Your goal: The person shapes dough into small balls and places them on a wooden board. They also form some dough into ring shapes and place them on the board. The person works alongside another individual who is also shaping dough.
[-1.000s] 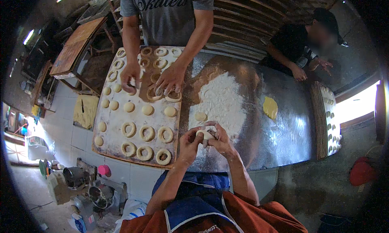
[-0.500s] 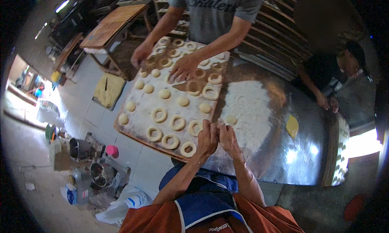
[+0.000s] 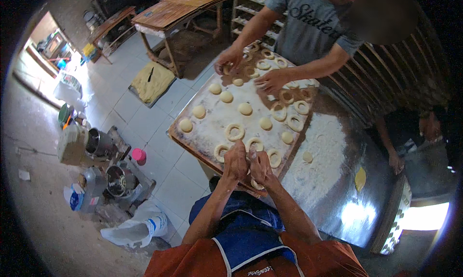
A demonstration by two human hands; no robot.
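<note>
My left hand and my right hand are close together above the near edge of a floured board. Both have their fingers curled in; whatever is between them is hidden from view. Around them lie several dough rings, one just beyond my left hand and another right of my right hand. Farther back on the board sit several round dough balls. Across from me, a co-worker in a grey shirt has one hand at the board's far left and the other hand among more rings.
Right of the board, a metal table carries spread flour, a small dough piece and a yellow piece. Another person's hand is at its far right. Left on the floor stand pots and a pink container.
My hands have moved left, from beside the board's right edge to over the rings near its front. The view has shifted too. The co-worker's hands remain over the far part.
</note>
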